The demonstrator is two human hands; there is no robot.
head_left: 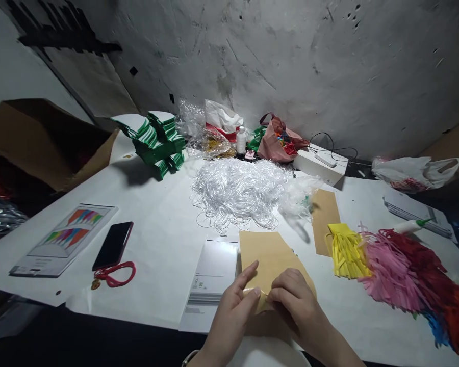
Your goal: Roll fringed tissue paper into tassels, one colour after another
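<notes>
A tan kraft paper sheet or envelope (270,250) lies at the front of the table, its near edge raised between my hands. My left hand (233,313) holds the near left part, thumb pressed on the edge and index finger stretched along the side. With curled fingers, my right hand (296,300) pinches the same edge just to the right. A pale glossy strip shows along this edge between the hands. Left of the paper is a white printed card packet (210,280), close to my left hand. Right of it, another tan paper piece (327,216) lies flat.
Behind the paper sits a heap of white string (240,188). Yellow tassels (348,250) and pink tassels (390,267) lie right. A phone (113,245), a printed pack (63,239) and green-white bundles (156,142) are left. A white box (321,165) stands at the back.
</notes>
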